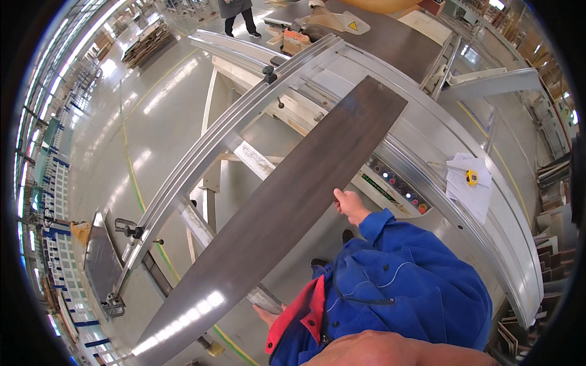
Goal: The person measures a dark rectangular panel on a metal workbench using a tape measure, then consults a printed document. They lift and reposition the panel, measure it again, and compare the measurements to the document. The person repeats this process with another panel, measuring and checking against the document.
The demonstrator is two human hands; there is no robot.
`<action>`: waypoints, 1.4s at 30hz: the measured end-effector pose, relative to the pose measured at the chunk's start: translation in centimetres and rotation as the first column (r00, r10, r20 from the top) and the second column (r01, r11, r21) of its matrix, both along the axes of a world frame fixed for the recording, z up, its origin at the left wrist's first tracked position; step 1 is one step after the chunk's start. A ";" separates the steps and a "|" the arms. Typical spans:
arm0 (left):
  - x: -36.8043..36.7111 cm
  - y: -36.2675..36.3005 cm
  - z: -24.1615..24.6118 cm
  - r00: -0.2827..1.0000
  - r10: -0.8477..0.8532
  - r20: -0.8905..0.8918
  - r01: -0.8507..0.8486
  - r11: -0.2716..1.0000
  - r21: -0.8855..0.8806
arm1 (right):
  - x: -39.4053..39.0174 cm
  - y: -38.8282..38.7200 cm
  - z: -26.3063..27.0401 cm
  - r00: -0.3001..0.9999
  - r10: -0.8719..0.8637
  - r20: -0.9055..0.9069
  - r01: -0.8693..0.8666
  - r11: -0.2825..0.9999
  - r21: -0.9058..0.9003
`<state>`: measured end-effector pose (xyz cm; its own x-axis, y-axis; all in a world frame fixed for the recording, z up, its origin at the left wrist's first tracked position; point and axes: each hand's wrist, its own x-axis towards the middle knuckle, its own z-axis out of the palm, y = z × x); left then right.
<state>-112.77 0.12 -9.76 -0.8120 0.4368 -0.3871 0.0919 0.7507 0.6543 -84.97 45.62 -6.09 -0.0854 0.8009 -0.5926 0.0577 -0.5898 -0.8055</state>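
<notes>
A long dark-brown panel (293, 201) lies slantwise across the light metal frame of a sliding table saw. Its far end rests over the machine's carriage, and its near end runs off towards the lower left. My right hand (350, 206) grips the panel's near long edge, thumb on top and the other fingers curled below. Lower down, my left hand (269, 314) shows only in part beside the end of a support bar (264, 298); my jacket hides the rest, and whether it touches the panel or the bar cannot be told.
A slotted aluminium fence (215, 142) with clamps runs beyond the panel. A control strip (398, 183) with lit buttons sits near my right hand. Papers (471, 196) and a yellow tape measure (471, 177) lie on the right-hand table. A person (238, 18) stands beyond the machine.
</notes>
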 end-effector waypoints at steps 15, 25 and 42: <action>1.2 0.4 1.6 0.896 0.426 -0.124 -0.383 0.884 0.269 | -1.6 10.4 -1.3 0.905 -0.269 -0.329 0.108 0.894 -0.435; -14.6 4.8 5.2 0.170 0.850 0.498 -0.925 -0.037 0.379 | -1.6 20.6 -3.1 0.908 -0.382 -0.172 0.368 0.923 -0.110; -18.5 13.0 3.5 0.125 0.432 0.893 -0.908 -0.314 0.279 | -5.6 24.3 -1.6 0.882 -0.410 -0.232 0.407 0.911 -0.062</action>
<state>-131.26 13.12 -6.27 -0.6529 -0.1609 -0.7401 -0.4074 -0.7492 0.5222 -90.61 69.92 -7.66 0.1104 0.7881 -0.6055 -0.3798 -0.5295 -0.7585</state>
